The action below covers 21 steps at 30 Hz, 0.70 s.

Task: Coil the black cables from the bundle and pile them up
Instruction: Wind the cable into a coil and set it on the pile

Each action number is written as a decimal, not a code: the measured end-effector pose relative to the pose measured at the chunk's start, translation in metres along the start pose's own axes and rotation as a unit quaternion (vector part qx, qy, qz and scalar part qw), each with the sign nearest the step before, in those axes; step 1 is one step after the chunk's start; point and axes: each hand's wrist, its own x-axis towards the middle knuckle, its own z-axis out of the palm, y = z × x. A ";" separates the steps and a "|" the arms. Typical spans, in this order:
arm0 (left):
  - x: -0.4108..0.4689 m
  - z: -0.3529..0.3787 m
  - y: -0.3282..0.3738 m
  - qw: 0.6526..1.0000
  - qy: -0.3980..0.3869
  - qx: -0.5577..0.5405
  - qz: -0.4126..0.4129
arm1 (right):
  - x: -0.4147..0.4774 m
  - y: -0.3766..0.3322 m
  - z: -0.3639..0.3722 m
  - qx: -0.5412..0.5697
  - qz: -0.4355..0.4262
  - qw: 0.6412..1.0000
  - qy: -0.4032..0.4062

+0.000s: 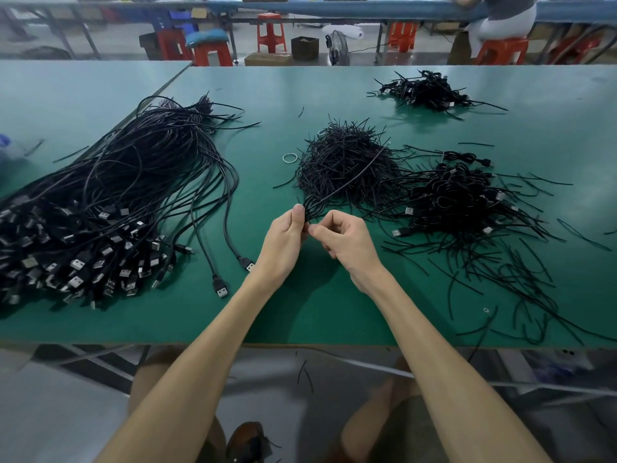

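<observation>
A big bundle of black USB cables point(110, 195) lies on the left of the green table point(300, 309), plugs toward me. My left hand point(283, 242) grips a coiled black cable point(312, 205) above the table's middle. A loose end of that cable runs up and right over a heap of short black ties point(347, 162). My right hand point(347, 242) pinches something thin beside the coil, touching the left hand. A pile of coiled cables point(457, 198) lies to the right.
A second pile of coiled cables point(424, 90) sits at the far right. Loose ties point(521, 279) litter the table's right side. A rubber band point(289, 158) lies left of the tie heap. Red stools and a seated person point(500, 18) are beyond the table.
</observation>
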 end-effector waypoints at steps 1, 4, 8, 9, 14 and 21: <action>-0.001 0.000 0.001 1.000 -0.001 -0.002 -0.003 | 0.000 0.000 0.000 -0.002 -0.001 1.000 -0.002; -0.002 -0.003 0.003 0.999 -0.003 -0.037 -0.026 | -0.001 -0.003 0.000 -0.006 -0.008 1.000 -0.003; -0.005 -0.008 0.008 0.994 -0.003 -0.092 -0.053 | -0.001 -0.008 -0.001 0.026 0.003 1.000 -0.015; -0.005 -0.008 0.008 0.995 -0.009 -0.090 -0.051 | -0.001 -0.009 -0.002 0.031 0.004 0.999 -0.018; -0.005 -0.004 0.008 0.999 -0.025 -0.024 -0.024 | -0.002 -0.012 -0.007 0.037 0.007 0.998 -0.045; -0.005 -0.003 0.006 0.999 -0.037 0.031 -0.009 | -0.003 -0.009 -0.007 0.056 0.005 0.997 -0.046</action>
